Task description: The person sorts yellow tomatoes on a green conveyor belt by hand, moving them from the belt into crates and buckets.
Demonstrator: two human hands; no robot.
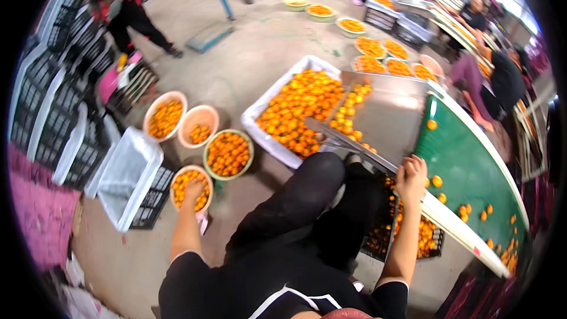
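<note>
My left hand (195, 189) reaches down into a pink basin (174, 202) of small orange citrus fruits (199, 175). Its fingertips are lost among the fruits, so whether they grip any is hidden. On the other side, my right hand (411, 176) is at the pale near edge of a green conveyor belt (460, 147), by the corner of a metal chute (396, 106). Its fingers are curled in; what they hold, if anything, does not show. Loose fruits (437, 181) lie on the belt just right of this hand.
A lined crate (254, 119) full of fruits stands ahead of my knees. More basins (252, 156) sit left of it. A lined crate (121, 183) stands at left, before stacked black crates (35, 97). Below the belt is a fruit crate (440, 242). Other people (499, 77) are farther off.
</note>
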